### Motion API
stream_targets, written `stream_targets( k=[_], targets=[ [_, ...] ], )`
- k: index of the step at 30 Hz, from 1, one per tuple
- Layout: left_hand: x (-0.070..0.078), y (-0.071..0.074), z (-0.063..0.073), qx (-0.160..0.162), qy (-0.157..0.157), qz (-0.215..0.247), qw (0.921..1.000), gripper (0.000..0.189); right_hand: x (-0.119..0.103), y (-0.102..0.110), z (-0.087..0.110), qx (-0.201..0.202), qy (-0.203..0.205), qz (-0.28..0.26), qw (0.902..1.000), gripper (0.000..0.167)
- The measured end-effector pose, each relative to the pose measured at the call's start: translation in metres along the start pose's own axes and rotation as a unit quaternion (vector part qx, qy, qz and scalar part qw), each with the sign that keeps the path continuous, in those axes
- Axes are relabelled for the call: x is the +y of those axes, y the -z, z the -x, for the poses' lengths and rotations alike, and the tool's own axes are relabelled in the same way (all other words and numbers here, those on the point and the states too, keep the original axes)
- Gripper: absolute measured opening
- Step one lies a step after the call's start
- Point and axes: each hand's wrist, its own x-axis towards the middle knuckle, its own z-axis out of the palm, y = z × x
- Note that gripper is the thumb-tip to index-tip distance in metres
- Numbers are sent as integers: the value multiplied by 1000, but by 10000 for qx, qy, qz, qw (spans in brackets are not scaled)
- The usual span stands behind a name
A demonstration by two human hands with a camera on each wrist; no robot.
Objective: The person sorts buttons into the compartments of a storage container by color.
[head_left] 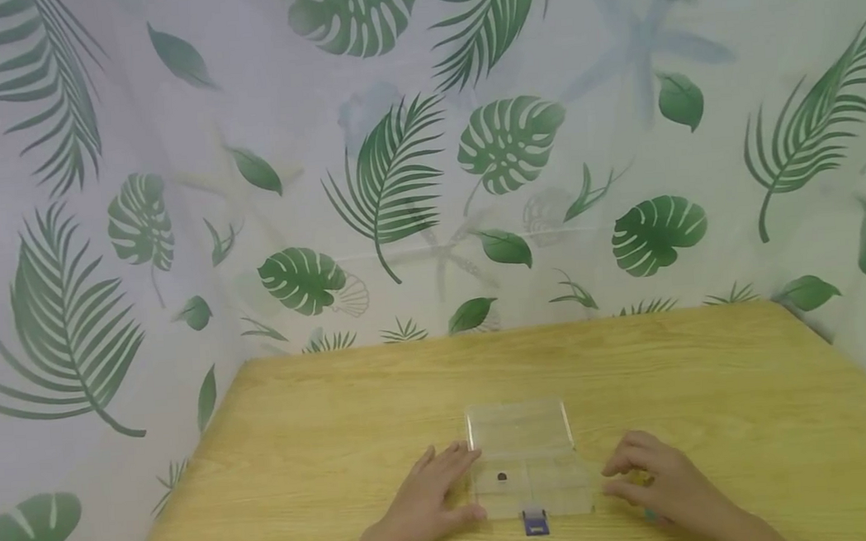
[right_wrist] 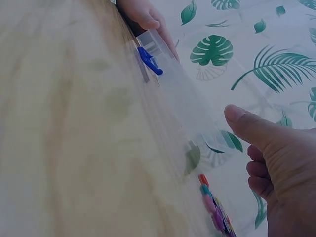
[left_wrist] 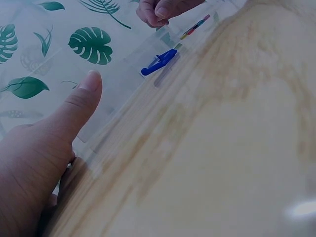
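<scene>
A clear plastic box lies on the table with its see-through lid raised at the back. Its blue latch hangs at the front. One small dark round piece sits in the left compartment. My left hand rests along the box's left side, fingers straight and fingertips at the lid's corner. To the right of the box is my right hand, its fingers loosely bent and a gap between thumb and forefinger. Small coloured pieces lie in a row by it, partly hidden beneath the hand in the head view.
The wood-grain table extends behind and to both sides of the box. A white cloth with green leaf prints hangs behind the table's far edge and along its sides.
</scene>
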Motion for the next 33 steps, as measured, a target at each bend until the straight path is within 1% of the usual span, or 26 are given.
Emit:
stream_targets(
  k=[3, 5, 8, 10, 12, 14, 16, 17, 20, 24, 27, 28, 29, 33],
  targets=[
    [1, 1, 0, -18, 4, 50, 10000, 73, -1, 8, 8, -14, -155, 40, 9999, 37],
    [2, 2, 1, -22, 9, 85, 10000, 73, -3, 13, 11, -83, -248, -36, 9997, 37],
    [2, 3, 1, -19, -2, 95, 10000, 73, -3, 20, 16, -196, -225, -110, 9995, 38],
    [2, 3, 1, -30, -3, 98, 9999, 73, -4, 24, 19, -255, -235, -327, 9989, 38],
    [2, 3, 1, -26, -11, 103, 9999, 73, -3, 27, 21, -221, -261, -284, 9990, 38],
    [1, 2, 1, -17, -21, 119, 9999, 73, -3, 31, 24, -169, -351, -89, 9992, 38],
    [1, 1, 0, 1, -23, 136, 9999, 73, -4, 35, 27, -148, -591, 68, 9981, 37],
    [1, 0, 0, 6, -20, 159, 9999, 73, -4, 37, 28, -127, -725, 252, 9970, 37],
    [0, 0, 0, 9, -19, 177, 9998, 73, -5, 44, 33, -178, -1218, 360, 9917, 34],
    [0, 1, 0, 4, -12, 139, 9999, 72, -6, 51, 37, -504, -1992, 266, 9783, 24],
    [0, 3, 1, -15, 6, 128, 9999, 73, -5, 55, 38, -853, -2385, 61, 9674, 15],
    [1, 4, 1, -20, 15, 124, 9999, 73, -4, 56, 39, -966, -2451, -64, 9647, 13],
    [1, 4, 1, -24, 17, 127, 9999, 73, -3, 56, 40, -1040, -2425, -139, 9645, 13],
    [1, 3, 0, -19, -10, 122, 9999, 72, 1, 56, 42, -1125, -2209, -463, 9677, 15]
  ],
)
